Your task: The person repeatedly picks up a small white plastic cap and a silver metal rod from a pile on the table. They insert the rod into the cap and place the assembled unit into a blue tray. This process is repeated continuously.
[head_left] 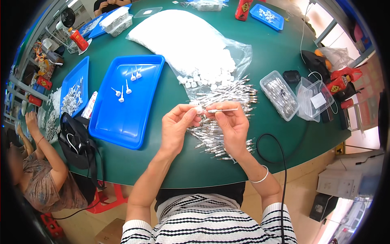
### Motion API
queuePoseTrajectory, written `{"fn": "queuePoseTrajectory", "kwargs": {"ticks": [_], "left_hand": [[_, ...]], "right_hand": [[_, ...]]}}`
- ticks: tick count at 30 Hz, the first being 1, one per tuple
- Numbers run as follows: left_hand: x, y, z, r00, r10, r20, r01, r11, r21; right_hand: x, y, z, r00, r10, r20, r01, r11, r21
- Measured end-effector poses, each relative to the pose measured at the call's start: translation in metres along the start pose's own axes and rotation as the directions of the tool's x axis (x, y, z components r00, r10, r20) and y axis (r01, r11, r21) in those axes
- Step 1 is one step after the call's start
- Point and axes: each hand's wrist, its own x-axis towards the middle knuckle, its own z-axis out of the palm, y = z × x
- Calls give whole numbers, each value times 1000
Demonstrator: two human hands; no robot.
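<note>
My left hand (174, 124) pinches a small white cap (199, 109) between thumb and fingertips. Opposite it, my right hand (233, 128) grips a thin silver-and-white rod (223, 110), its inner end pointing at the cap. Whether rod and cap touch is hidden by the fingertips. Under and around both hands spreads a heap of similar thin rods (239, 95). Just beyond lies a large clear plastic bag (241, 49) of white caps (191, 40), some spilling from its mouth. Left of my hands, a blue tray (118, 116) holds several caps with rods fixed in them (128, 86).
A clear box of rods (279, 95) and clear empty containers (315, 99) stand right. A black cable (280, 148) curves over the green table's (183, 171) near edge. A black bag (75, 140) sits left, beside a co-worker (50, 175). Red bottles (243, 10) stand farther off.
</note>
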Motion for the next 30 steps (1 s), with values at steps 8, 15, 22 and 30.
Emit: {"fn": "queuePoseTrajectory", "kwargs": {"ticks": [8,15,22,30], "left_hand": [[3,-1,2,994,-107,27,110,954,-277],[1,0,5,991,-135,18,134,935,-330],[-4,7,1,990,-127,55,134,978,-161],[-9,12,16,983,-180,35,184,964,-193]], "right_hand": [[-3,-3,3,999,-38,-2,38,999,-12],[-5,2,5,996,-85,-2,84,994,-65],[-8,1,5,990,-140,-14,139,988,-63],[-10,2,4,988,-154,3,152,974,-169]]}}
